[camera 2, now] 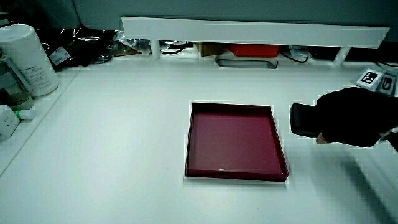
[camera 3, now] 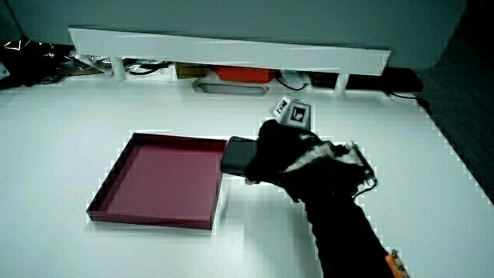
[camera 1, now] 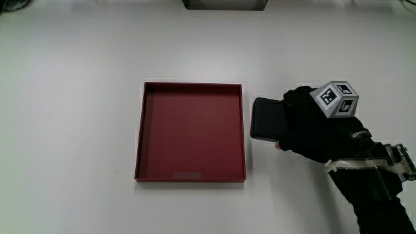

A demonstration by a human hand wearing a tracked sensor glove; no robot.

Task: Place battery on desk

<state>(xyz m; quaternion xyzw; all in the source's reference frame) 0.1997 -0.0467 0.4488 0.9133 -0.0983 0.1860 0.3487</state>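
The forearm [camera 1: 377, 188] is cut off at the picture's edge nearest the person. The hand [camera 1: 312, 127], with its patterned cube [camera 1: 338, 99], covers one end of the black battery [camera 1: 265, 120], its fingers closed around it. The battery's free end sticks out just beside the red tray [camera 1: 192, 178], outside its rim. In a side view [camera 3: 239, 154], whether the battery touches the table is unclear. The low partition [camera 2: 249, 31] stands farthest away.

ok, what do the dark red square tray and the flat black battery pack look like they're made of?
Dark red square tray: looks like rigid plastic or coated board, hard to say which; satin finish, with a faint sheen along its rim in a side view.
Flat black battery pack: likely a matte plastic shell; rounded corners, even dull surface. The hand grasps it beside the tray.
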